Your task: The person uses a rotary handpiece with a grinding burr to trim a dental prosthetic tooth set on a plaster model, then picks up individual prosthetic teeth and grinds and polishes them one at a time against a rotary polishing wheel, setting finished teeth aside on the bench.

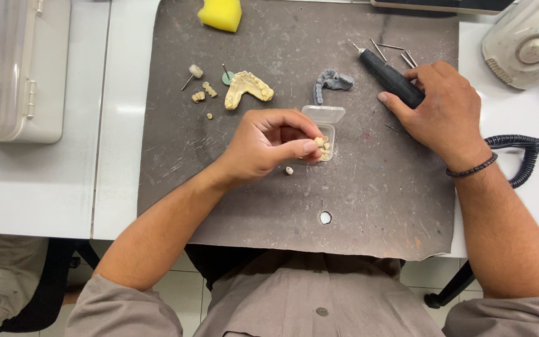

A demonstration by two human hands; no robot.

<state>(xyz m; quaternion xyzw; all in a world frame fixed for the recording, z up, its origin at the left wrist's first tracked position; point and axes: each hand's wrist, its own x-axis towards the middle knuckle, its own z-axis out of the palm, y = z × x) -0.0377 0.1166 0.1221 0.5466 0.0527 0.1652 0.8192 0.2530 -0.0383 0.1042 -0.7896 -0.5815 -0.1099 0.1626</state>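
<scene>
Left hand pinches a small cream tooth piece mid-mat, over the clear case; right hand grasps the black handpiece far right; bare mat lies nearer

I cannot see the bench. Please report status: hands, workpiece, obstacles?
Left hand pinching small tooth piece over clear box. Right hand on black handpiece. Loose tooth beside left hand.

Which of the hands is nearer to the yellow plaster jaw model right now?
Left. The left hand sits just below the yellow plaster jaw model, pinching small tooth pieces. The right hand is farther off to the model's right, resting on the black rotary handpiece.
</scene>
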